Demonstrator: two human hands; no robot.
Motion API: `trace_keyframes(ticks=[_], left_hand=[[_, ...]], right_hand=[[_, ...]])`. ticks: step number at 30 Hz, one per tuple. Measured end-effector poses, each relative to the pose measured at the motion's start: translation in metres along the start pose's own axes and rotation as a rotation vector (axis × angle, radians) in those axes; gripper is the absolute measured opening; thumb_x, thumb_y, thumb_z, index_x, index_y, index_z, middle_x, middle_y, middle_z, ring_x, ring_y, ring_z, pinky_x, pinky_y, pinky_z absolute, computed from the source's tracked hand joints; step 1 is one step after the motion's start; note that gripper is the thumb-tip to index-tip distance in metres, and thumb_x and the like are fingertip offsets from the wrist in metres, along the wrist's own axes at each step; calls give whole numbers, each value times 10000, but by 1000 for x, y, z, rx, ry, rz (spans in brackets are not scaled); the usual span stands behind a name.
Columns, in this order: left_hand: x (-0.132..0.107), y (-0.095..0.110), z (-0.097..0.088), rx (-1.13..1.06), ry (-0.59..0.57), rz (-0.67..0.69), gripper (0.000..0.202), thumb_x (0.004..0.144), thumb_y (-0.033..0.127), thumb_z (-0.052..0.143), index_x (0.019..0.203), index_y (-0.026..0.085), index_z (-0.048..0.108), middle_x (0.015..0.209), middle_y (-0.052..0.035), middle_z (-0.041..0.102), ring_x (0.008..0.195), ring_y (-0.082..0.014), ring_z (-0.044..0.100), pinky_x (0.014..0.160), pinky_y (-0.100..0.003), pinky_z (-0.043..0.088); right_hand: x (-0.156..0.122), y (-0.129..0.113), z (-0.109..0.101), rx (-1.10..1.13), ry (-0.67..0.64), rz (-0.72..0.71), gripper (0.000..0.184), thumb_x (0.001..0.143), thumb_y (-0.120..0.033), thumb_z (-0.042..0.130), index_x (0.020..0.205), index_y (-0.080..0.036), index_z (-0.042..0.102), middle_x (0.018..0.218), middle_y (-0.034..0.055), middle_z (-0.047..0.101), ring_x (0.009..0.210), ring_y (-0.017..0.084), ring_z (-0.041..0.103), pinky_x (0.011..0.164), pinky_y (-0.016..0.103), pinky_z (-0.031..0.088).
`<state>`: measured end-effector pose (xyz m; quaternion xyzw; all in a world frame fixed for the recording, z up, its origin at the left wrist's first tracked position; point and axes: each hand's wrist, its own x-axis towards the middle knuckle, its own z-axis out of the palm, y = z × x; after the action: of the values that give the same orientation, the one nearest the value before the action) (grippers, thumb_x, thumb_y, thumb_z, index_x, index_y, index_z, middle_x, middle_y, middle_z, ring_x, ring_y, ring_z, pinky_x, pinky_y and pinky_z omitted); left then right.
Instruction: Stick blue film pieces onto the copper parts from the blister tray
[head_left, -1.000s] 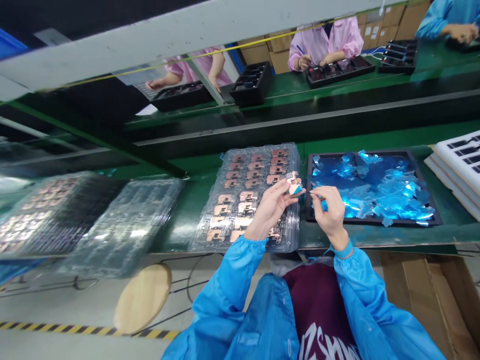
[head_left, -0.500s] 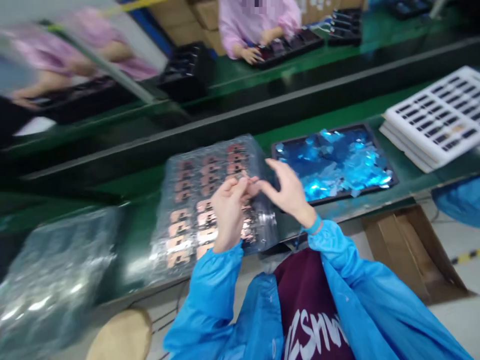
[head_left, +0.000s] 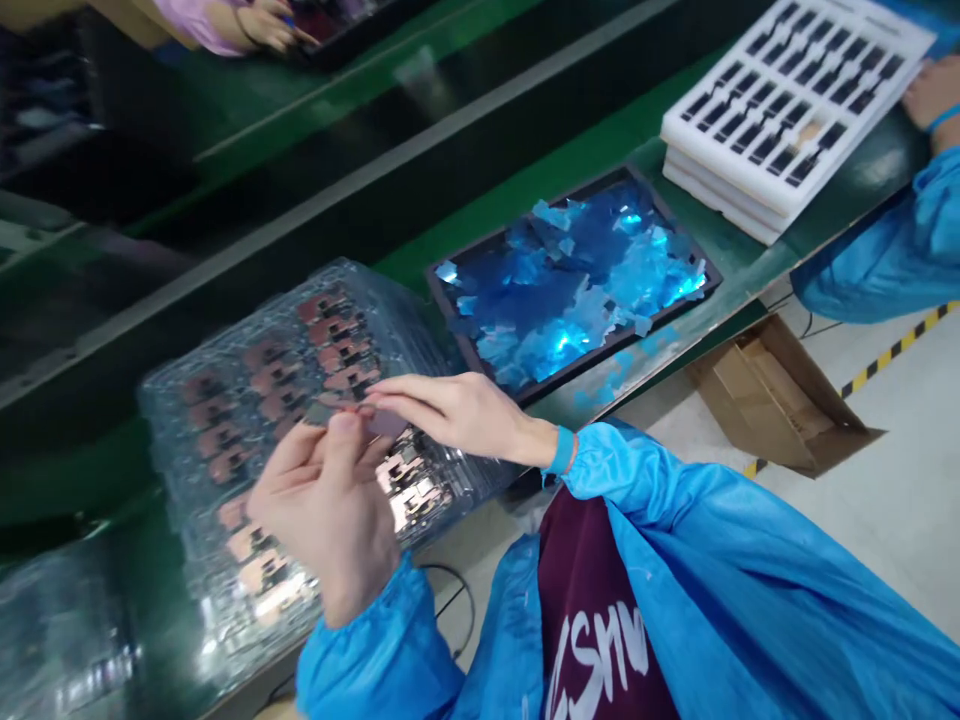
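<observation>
the left hand [head_left: 326, 510] pinches a small flat dark-grey piece [head_left: 387, 424] between thumb and fingers, over the middle of a clear plastic blister tray of copper-coloured parts [head_left: 176, 420]. the right hand [head_left: 465, 415] reaches across, its fingertips [head_left: 382, 392] at the piece; whether they grip it, i cannot tell. beside the blister tray sits a black tray heaped with shiny blue film scraps [head_left: 525, 222], and a stack of white foam trays [head_left: 724, 205] stands near the far right of the green worktop [head_left: 862, 190].

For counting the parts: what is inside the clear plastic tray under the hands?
The clear plastic tray holds rows of copper-coloured parts in pockets. The person's left hand, pinching a small flat piece, and right hand cover its middle, so the pockets beneath them cannot be seen.
</observation>
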<state>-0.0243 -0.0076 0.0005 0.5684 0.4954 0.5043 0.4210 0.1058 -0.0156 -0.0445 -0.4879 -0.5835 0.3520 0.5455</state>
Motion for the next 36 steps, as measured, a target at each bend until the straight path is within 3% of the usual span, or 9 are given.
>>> trace_keyframes(ticks=[5, 10, 13, 18, 21, 23, 26, 30, 36], left_hand=[[-25, 6, -12, 86, 42, 110, 145, 877, 247, 759, 807, 371, 788, 969, 42, 825, 1108, -312, 797, 981, -518, 708], [-37, 2, -13, 85, 39, 123, 161, 883, 259, 722, 817, 390, 787, 1074, 58, 830, 1212, -328, 759, 1001, -560, 695], [-46, 0, -9, 68, 72, 93, 70, 890, 272, 785, 906, 336, 762, 1123, 28, 817, 1233, -269, 748, 1083, -470, 656], [-49, 4, -18, 116, 129, -65, 285, 902, 364, 820, 1131, 220, 731, 1202, -88, 803, 1217, -255, 753, 1142, -414, 586], [-38, 8, -54, 217, 181, -49, 365, 949, 395, 772, 1267, 219, 739, 1365, -117, 758, 1210, -261, 748, 1075, -404, 620], [-32, 11, -84, 304, 224, -27, 370, 962, 387, 751, 1296, 227, 752, 1440, -107, 724, 1129, -234, 762, 1019, -383, 636], [-26, 6, -116, 406, 98, -68, 376, 947, 359, 746, 1291, 210, 767, 1243, -100, 800, 943, -209, 772, 941, -377, 641], [-15, -12, -130, 502, -99, -127, 229, 920, 322, 727, 1098, 200, 803, 1013, -91, 823, 919, -236, 771, 861, -344, 622], [-8, -24, -147, 632, -109, -51, 214, 918, 381, 685, 981, 226, 818, 1047, -86, 819, 992, -276, 740, 829, -334, 589]], right_hand=[[-17, -7, 26, 58, 35, 7, 339, 1025, -283, 741, 1357, -270, 675, 1392, -81, 760, 1254, 137, 744, 1083, 211, 591], [-26, -11, 30, 161, -39, -12, 213, 1065, -276, 686, 1271, -325, 713, 1327, -158, 776, 1218, 83, 746, 1089, 142, 566], [-30, -17, 27, 123, 32, 29, 234, 1077, -238, 656, 1301, -265, 719, 1390, -70, 767, 1286, 116, 729, 1162, 186, 537], [-33, -25, 19, 146, 52, -3, 290, 1119, -237, 528, 1306, -252, 751, 1342, 24, 798, 1262, 185, 759, 1154, 349, 602], [-39, -34, -1, 94, 30, -89, 371, 1118, -279, 521, 1451, -262, 682, 1442, 66, 743, 1283, 220, 746, 1153, 412, 616], [-49, -45, -25, 68, 32, -94, 406, 1105, -289, 548, 1497, -270, 650, 1401, 81, 756, 1121, 213, 799, 960, 380, 707], [-69, -58, -63, -21, 183, -50, 350, 1086, -266, 584, 1405, -314, 721, 1280, 66, 803, 1012, 225, 823, 813, 393, 728], [-88, -52, -95, -128, 458, 36, 258, 1079, -334, 612, 1264, -302, 789, 1127, 84, 831, 879, 264, 833, 642, 419, 697], [-100, -31, -118, -192, 591, 94, 250, 1064, -390, 648, 1195, -246, 806, 1067, 98, 837, 817, 251, 832, 593, 371, 666]])
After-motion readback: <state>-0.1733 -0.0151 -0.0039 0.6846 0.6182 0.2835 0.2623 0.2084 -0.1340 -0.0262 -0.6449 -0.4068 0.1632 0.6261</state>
